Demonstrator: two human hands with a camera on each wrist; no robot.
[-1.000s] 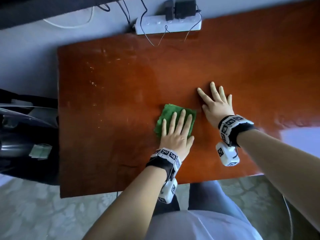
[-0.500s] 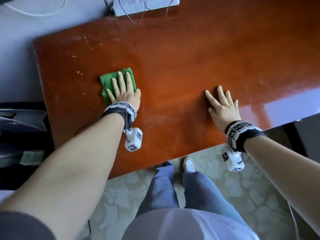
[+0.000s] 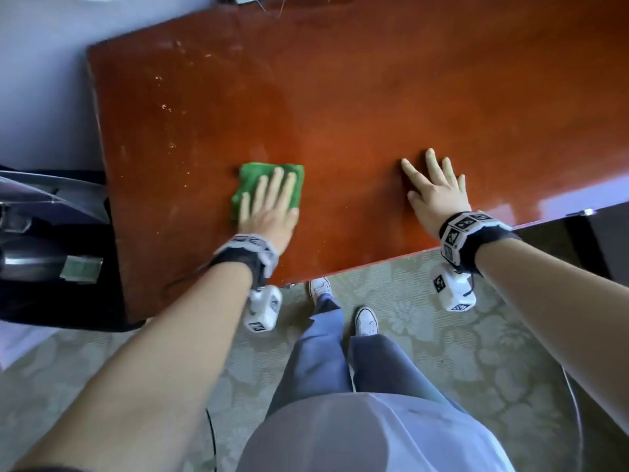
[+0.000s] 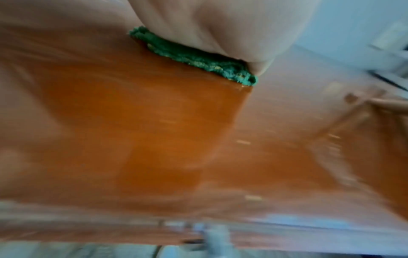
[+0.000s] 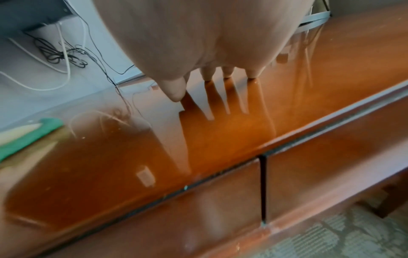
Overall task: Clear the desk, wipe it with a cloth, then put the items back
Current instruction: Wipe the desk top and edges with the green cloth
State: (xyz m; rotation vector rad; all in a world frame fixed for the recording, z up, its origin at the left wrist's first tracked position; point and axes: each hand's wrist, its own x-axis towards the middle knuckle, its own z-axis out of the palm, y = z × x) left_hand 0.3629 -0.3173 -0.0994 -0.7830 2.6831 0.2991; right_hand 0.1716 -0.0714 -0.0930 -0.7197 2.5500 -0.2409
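So the green cloth (image 3: 269, 185) looks like soft, fluffy microfibre, folded into a small pad. My guess is it weighs next to nothing, squishes under any pressure and bunches or unfolds if you drag it by a corner. Best way to work it, I'd say, is a flat palm over the middle with fingers spread toward the leading edge so the whole pad slides as one piece, and that's basically what's going on here. The left hand (image 3: 270, 207) lies flat on top of it, fingers straight and pressing down, nothing curled around it; the far edge and left side of the cloth stick out past the fingertips. It sits on the left-centre part of the desk (image 3: 340, 97), closer to the near edge than the back. The right hand (image 3: 434, 189) is well apart from the cloth, off to the right, splayed flat on the bare glossy wood near the front edge, holding nothing, probably just bracing.
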